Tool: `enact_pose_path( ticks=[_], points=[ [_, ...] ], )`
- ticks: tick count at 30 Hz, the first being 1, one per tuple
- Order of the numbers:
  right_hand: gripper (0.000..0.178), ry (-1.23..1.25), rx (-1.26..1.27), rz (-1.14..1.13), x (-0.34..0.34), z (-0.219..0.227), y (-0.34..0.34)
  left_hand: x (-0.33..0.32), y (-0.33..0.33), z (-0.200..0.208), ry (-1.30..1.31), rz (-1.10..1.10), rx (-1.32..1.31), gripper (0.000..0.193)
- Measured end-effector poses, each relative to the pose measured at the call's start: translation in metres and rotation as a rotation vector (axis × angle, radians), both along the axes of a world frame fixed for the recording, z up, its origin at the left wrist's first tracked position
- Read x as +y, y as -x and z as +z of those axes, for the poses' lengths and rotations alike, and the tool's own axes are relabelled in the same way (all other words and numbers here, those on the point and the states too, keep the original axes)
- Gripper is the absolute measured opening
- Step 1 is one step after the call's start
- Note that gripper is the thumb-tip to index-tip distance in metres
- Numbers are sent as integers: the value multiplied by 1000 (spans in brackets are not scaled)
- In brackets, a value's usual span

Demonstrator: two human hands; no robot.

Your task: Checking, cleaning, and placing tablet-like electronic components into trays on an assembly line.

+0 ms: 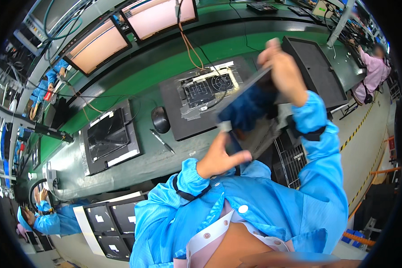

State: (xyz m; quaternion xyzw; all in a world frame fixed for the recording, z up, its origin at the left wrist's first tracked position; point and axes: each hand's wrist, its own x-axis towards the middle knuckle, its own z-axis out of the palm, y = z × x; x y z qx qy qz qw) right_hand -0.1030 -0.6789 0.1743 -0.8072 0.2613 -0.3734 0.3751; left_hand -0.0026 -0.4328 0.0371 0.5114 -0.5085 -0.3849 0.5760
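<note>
A flat, glossy dark panel [250, 103], tilted and smeared by motion, is between my two hands, with blue reflections on its face. At its upper right corner, my blurred right hand [286, 73] is closed on the edge. By the lower left edge is my left hand [219, 154], thumb stretched away from the other fingers; a pale-tipped finger [226, 126] meets the panel's corner. Beyond the panel, a fixture with a keyboard-like black part [200, 92] and a round ringed part lies on a black mat [172, 105].
A black mouse [160, 119] and a pen [162, 141] lie left of the mat. Farther left, a dark glossy panel [107, 134] rests on a black board. An open black tray [317, 73] is at right. Cables hang from above near two monitors [161, 20]. Co-workers are at both sides.
</note>
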Motion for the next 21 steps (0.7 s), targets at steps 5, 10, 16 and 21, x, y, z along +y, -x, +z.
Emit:
enact_pose_path(
  ticks=[5, 10, 16, 21],
  points=[
    [35, 191, 323, 129, 20, -106, -67, 88, -59, -26, -232, 356, 314, 31],
    [21, 713, 212, 446, 45, -171, -67, 202, -99, -13, -192, 489, 348, 34],
    [22, 128, 150, 756, 115, -91, -73, 250, -106, 11, -437, 436, 200, 44],
    [27, 440, 141, 1033, 156, -61, -86, 240, -104, 24, -531, 282, 101, 36]
  ],
)
